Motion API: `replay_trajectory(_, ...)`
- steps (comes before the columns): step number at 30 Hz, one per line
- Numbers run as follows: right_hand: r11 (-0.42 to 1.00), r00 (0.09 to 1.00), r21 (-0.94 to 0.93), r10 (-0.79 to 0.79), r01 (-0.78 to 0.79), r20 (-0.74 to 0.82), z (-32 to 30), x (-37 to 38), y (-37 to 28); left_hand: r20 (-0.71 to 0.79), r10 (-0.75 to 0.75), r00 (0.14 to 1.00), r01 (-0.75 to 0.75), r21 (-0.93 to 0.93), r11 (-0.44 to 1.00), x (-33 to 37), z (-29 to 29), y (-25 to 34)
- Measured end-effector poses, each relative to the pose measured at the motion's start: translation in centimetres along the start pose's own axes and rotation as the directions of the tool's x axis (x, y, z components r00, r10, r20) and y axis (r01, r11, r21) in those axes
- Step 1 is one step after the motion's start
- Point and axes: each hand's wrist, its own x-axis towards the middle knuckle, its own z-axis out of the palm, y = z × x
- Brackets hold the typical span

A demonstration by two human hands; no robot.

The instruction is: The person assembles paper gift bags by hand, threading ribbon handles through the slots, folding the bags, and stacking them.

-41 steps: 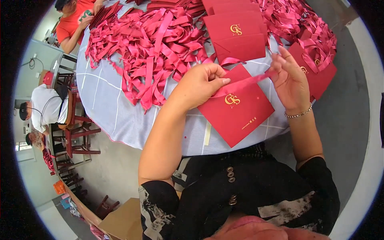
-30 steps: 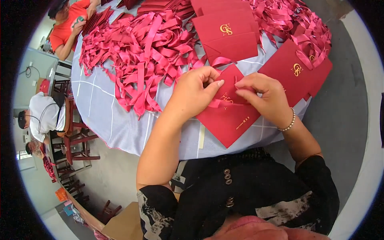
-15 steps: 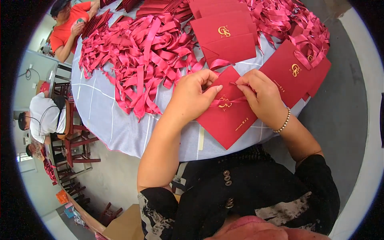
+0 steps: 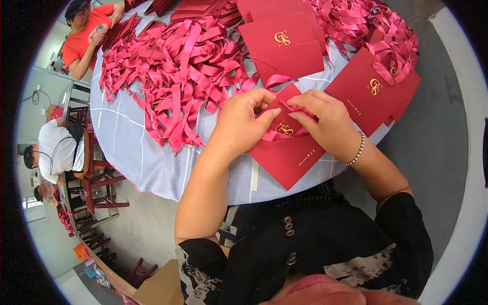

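Observation:
A dark red paper gift bag (image 4: 287, 161) with gold lettering lies tilted at the table's near edge. My left hand (image 4: 246, 116) grips its upper left edge, thumb on the front and fingers curled behind. At the bag's top, my right hand (image 4: 325, 119) pinches a pink satin ribbon (image 4: 277, 136) between thumb and fingertips. The ribbon crosses the front of the bag below my thumbs. Another ribbon loop (image 4: 279, 80) shows just above the bag. My fingers partly cover the spot where the ribbon meets the bag.
A big heap of pink ribbons (image 4: 178, 76) spreads to the left on the checked tablecloth (image 4: 119, 127). Red bags (image 4: 284, 51) are stacked ahead, with finished-looking ribboned bags (image 4: 371, 91) at right. A person in orange (image 4: 84, 38) works across the table; a person in white (image 4: 61, 147) sits far left.
My right hand has moved slightly left and closer to my left thumb, carrying the ribbon end. The ribbon across the bag hangs looser. My left hand has barely moved.

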Motion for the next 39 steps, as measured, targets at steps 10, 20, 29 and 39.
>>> replay_trajectory(10,0.998,0.995,0.050,0.033,-0.037,0.091,-0.6,0.5,-0.6,-0.049,0.031,0.998,-0.025,0.116,0.993,-0.3,0.2,0.6)
replay_trajectory(20,0.985,0.994,0.135,0.109,-0.110,0.009,-0.1,0.7,-0.2,-0.105,0.152,0.983,-0.119,0.266,0.957,-0.5,0.6,1.3)
replay_trajectory(29,0.953,0.959,0.117,0.271,-0.280,0.089,-0.7,1.5,-0.8,-0.162,0.241,0.957,-0.175,0.339,0.924,-0.9,1.0,1.6)
replay_trajectory(39,0.971,0.964,0.031,0.233,-0.239,0.125,-1.1,2.6,-0.6,-0.203,0.359,0.911,-0.192,0.563,0.804,-1.1,1.7,1.9)
